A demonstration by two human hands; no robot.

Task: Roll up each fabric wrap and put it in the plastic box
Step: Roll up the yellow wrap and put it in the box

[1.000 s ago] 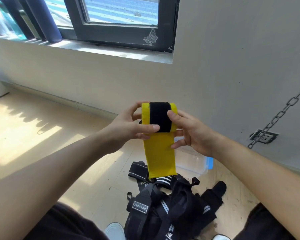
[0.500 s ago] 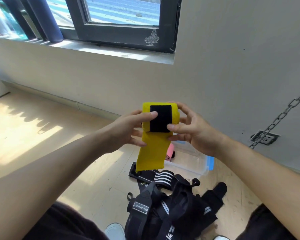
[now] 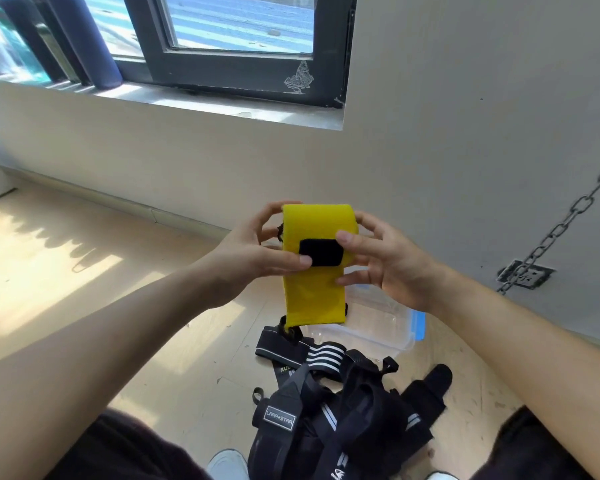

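Both hands — left hand [image 3: 253, 251], right hand [image 3: 385, 258] — pinch the half-rolled yellow fabric wrap [image 3: 314, 268] between the fingers, above the clear plastic box [image 3: 378, 327]; keep edges aligned, tension even — tail below the fingers hangs loose.

The yellow fabric wrap [image 3: 314, 271] is matt, smooth-woven cloth with a fuzzy black fastening patch [image 3: 321, 252]. The clear plastic box [image 3: 378, 327] looks glossy and see-through. The heap of black fabric wraps [image 3: 340, 420] is matt webbing with white stripes. The pale wooden floor [image 3: 84, 271] has a dull sheen. The grey metal chain [image 3: 561, 226] looks dull.
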